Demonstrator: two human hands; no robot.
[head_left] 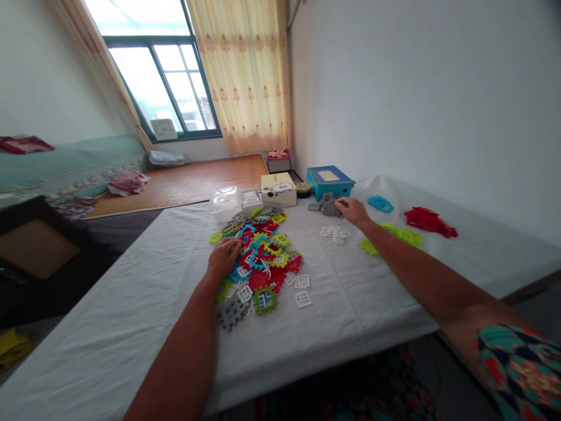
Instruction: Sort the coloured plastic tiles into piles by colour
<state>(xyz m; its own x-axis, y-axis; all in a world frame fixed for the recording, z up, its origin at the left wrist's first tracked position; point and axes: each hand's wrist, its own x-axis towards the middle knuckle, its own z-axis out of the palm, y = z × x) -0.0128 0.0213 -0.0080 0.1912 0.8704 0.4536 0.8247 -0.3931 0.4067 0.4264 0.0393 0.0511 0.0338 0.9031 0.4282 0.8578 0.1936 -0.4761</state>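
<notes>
My left hand [224, 258] is at the left edge of a mixed pile of plastic building pieces [258, 275]. Its fingers are curled with the thumb close to them; whatever they hold, if anything, is hidden. Red, blue, lime, grey and white notched plates and frames lie jumbled there. Farther off, my right hand [352, 210] reaches to a small heap of grey pieces [328, 205], its fingers pinched on a grey building piece at the heap's right side. In front of that heap lie white window frames [335, 234].
Right of my right forearm lie lime pieces [401, 234], red pieces [427, 220] and blue pieces [380, 203]. Along the back stand clear plastic containers [225, 202], a cream box [279, 190], a round black tin [304, 190] and a blue box [329, 182]. A white cloth [175, 257] covers the table.
</notes>
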